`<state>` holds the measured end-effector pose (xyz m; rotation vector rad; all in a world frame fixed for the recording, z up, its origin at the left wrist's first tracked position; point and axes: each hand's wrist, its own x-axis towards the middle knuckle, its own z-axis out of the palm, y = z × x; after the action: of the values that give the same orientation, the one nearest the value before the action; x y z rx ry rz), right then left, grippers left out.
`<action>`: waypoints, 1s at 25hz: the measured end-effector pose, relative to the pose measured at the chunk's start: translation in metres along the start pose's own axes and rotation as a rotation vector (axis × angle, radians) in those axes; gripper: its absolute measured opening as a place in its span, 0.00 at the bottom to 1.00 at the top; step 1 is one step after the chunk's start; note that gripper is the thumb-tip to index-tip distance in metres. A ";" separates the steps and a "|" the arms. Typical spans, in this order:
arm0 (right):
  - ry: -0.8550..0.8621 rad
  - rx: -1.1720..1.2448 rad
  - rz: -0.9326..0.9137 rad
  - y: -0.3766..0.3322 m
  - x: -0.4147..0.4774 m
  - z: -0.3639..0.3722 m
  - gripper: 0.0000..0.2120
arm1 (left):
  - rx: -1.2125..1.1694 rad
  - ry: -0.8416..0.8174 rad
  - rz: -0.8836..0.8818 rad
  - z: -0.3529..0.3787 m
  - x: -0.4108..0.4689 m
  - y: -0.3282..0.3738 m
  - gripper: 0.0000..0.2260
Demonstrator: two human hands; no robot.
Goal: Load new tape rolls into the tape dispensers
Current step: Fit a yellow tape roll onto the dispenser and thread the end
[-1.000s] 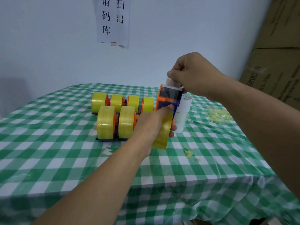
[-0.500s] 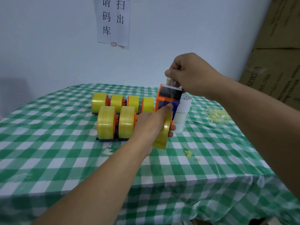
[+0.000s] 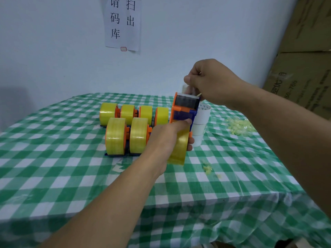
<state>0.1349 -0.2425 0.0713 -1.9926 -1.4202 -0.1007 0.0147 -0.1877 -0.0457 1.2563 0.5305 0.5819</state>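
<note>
Nearest me, the bench (image 3: 71,176) edge drops away under the green checked cloth. There's a good open stretch of cloth between that edge and the action, so there's room to set things down.

My left hand (image 3: 166,140) is wrapped round the dispenser (image 3: 184,109), thumb up on the blue body. Its fingers curl under the yellow tape roll (image 3: 179,149) seated in it, and the whole thing looks held up off the cloth. Just above, my right hand (image 3: 213,83) is clenched in a pinch on the tape end (image 3: 186,88), which is drawn up past the toothed blade at the top.

So I reckon we're at the threading bit: the roll's in, and the leader wants pulling over the blade and tearing off clean. That calls for a firm tug across the teeth while the left holds steady, with fingers kept off the blade.

Just to the left sit six loaded dispensers (image 3: 125,136), two in front and four behind, and I'd guess this one joins them. Behind the dispenser is a stack of white empty cores (image 3: 201,126), close enough to knock over. Yellowish scraps (image 3: 240,124) lie off to the right.

At the far side there's the wall with a paper sign (image 3: 123,24), and cardboard boxes (image 3: 304,59) at the right.
</note>
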 end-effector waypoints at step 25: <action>-0.182 0.177 0.066 -0.006 0.009 -0.025 0.18 | 0.021 0.030 0.066 -0.017 0.008 -0.010 0.16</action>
<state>0.1410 -0.2484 0.0974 -1.9376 -1.4200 0.2335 0.0107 -0.1721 -0.0600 1.2902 0.5231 0.6528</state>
